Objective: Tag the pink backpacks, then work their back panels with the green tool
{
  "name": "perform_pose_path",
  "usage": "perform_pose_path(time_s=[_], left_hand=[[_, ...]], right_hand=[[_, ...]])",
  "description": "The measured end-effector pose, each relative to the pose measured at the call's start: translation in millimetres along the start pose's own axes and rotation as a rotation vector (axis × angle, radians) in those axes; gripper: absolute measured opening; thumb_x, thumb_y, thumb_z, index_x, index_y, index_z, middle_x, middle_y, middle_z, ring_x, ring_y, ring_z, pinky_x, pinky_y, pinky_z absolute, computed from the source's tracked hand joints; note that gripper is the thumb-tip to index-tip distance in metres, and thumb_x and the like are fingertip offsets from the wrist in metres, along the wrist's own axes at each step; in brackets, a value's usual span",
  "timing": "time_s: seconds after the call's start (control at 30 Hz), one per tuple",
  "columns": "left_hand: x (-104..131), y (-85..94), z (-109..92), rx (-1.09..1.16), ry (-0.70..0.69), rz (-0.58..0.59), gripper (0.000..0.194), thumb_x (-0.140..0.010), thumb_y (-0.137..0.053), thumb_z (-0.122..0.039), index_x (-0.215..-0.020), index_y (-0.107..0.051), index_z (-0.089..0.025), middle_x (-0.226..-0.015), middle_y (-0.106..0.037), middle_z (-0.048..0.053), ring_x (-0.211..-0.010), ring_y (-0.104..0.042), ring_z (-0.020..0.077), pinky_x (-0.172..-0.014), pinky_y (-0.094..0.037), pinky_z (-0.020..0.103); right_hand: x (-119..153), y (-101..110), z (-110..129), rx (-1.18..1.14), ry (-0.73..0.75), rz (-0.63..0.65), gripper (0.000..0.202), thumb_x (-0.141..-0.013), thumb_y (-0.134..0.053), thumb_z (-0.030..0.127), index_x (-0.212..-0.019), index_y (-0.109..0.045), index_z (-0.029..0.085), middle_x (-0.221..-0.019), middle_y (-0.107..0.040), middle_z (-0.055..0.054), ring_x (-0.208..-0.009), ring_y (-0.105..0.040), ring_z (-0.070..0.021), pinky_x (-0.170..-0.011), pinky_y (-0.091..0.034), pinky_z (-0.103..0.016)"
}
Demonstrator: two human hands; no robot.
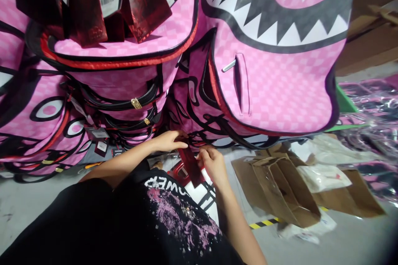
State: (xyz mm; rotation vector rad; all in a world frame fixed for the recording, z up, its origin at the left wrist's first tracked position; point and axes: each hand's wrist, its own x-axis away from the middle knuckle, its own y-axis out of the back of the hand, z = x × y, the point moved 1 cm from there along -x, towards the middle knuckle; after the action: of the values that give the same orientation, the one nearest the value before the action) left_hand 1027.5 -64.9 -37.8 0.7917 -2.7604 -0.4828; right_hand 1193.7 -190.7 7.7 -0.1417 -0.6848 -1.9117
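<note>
Between my hands hangs a shiny dark red tag, close to the black handles of the stacked pink bags. My left hand is closed at the tag's upper end, fingertips pinching it. My right hand is closed just right of the tag, thumb and fingers pressed together near a bag strap; what it pinches is too small to make out. A large pink bag with a black-and-white toothed pattern lies above my right hand. Another pink checkered bag with red zipper trim lies above my left hand.
More dark red tags with white labels lie on the upper left bag. Pink bags are piled at the left. Open cardboard boxes and clear plastic stand on the floor at the right, near yellow-black tape. Plastic-wrapped pink items lie farther right.
</note>
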Motion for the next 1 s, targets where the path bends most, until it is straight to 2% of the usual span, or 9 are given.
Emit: perform_pose_path(time_s=[0.1,0.27,0.37,0.47,0.57,0.63,0.8,0.9,1.0], left_hand=[[5.4,5.6,1.9,0.097,-0.008,-0.064,0.041,-0.093,-0.053,-0.034,-0.127,-0.055,-0.012,-0.128,-0.063,0.011,-0.117,-0.059,0.0195,-0.100,-0.047,0.029],[22.1,16.1,-5.7,0.195,-0.060,-0.004,0.048,-0.086,-0.064,-0.033,-0.128,-0.054,-0.014,-0.125,-0.064,0.010,-0.114,-0.062,0.0203,-0.099,-0.048,0.031],[29.4,14.9,-10.8,0.112,-0.100,0.020,0.055,-0.077,-0.071,-0.018,-0.130,-0.053,-0.019,-0.122,-0.066,0.006,-0.110,-0.063,0.0179,-0.097,-0.048,0.030],[27.9,9.3,-7.4,0.010,-0.139,-0.243,0.046,-0.077,-0.062,-0.006,-0.121,-0.057,-0.019,-0.112,-0.069,0.005,-0.100,-0.066,0.0154,-0.090,-0.051,0.029],[24.0,3.7,-0.1,-0.001,-0.163,-0.495,0.022,-0.082,-0.062,-0.011,-0.103,-0.063,-0.017,-0.098,-0.070,0.004,-0.092,-0.066,0.0145,-0.083,-0.053,0.027],[22.4,1.3,1.3,-0.008,-0.232,-0.565,0.008,-0.088,-0.060,-0.017,-0.093,-0.065,-0.016,-0.090,-0.069,0.004,-0.087,-0.065,0.0131,-0.079,-0.052,0.025],[22.1,-2.3,-13.1,-0.282,-0.565,-0.717,0.014,-0.092,-0.056,-0.021,-0.088,-0.069,-0.018,-0.100,-0.068,0.007,-0.095,-0.062,0.0150,-0.083,-0.047,0.032],[21.8,-8.7,-24.9,-0.552,-0.614,-0.711,0.013,-0.091,-0.058,-0.023,-0.087,-0.070,-0.021,-0.104,-0.070,0.004,-0.100,-0.058,0.0182,-0.088,-0.039,0.037],[19.4,-16.5,-32.4,-0.612,-0.630,-0.591,0.017,-0.095,-0.053,-0.024,-0.088,-0.068,-0.020,-0.092,-0.073,0.000,-0.084,-0.058,0.0129,-0.077,-0.034,0.033]], right_hand=[[-6.5,-1.8,-4.2,-0.238,-0.108,0.166,0.035,-0.067,-0.062,0.053,-0.079,-0.059,0.020,-0.057,-0.059,0.000,-0.041,-0.044,-0.0115,-0.041,-0.030,-0.025],[-13.9,1.9,-5.8,-0.253,-0.117,0.158,0.034,-0.066,-0.063,0.048,-0.085,-0.060,0.020,-0.058,-0.062,0.001,-0.043,-0.046,-0.0110,-0.042,-0.029,-0.024],[-16.1,0.0,-6.2,-0.208,-0.095,0.127,0.033,-0.066,-0.064,0.046,-0.087,-0.060,0.021,-0.059,-0.065,0.000,-0.043,-0.050,-0.0127,-0.043,-0.029,-0.026],[-16.9,-3.3,-5.2,-0.226,-0.103,0.114,0.036,-0.065,-0.066,0.048,-0.087,-0.059,0.021,-0.060,-0.067,-0.001,-0.045,-0.052,-0.0139,-0.044,-0.030,-0.026],[-16.8,-3.4,-3.9,-0.313,-0.155,0.159,0.040,-0.062,-0.072,0.048,-0.087,-0.061,0.020,-0.066,-0.068,-0.001,-0.051,-0.056,-0.0141,-0.047,-0.034,-0.026],[-16.5,-2.0,-3.3,-0.398,-0.195,0.218,0.042,-0.056,-0.079,0.046,-0.084,-0.063,0.018,-0.070,-0.068,-0.002,-0.056,-0.057,-0.0132,-0.050,-0.038,-0.025],[-15.3,-0.3,0.3,-0.516,-0.278,0.339,0.040,-0.052,-0.088,0.040,-0.072,-0.063,0.016,-0.058,-0.050,0.006,-0.049,-0.038,-0.0040,-0.043,-0.025,-0.017],[-13.3,-4.5,3.8,-0.656,-0.320,0.426,0.041,-0.055,-0.088,0.039,-0.068,-0.056,0.017,-0.059,-0.048,0.006,-0.045,-0.032,-0.0016,-0.040,-0.018,-0.017],[-12.4,-9.7,3.9,-0.719,-0.275,0.367,0.042,-0.055,-0.088,0.037,-0.068,-0.053,0.018,-0.056,-0.048,0.007,-0.043,-0.031,-0.0019,-0.039,-0.018,-0.017]])
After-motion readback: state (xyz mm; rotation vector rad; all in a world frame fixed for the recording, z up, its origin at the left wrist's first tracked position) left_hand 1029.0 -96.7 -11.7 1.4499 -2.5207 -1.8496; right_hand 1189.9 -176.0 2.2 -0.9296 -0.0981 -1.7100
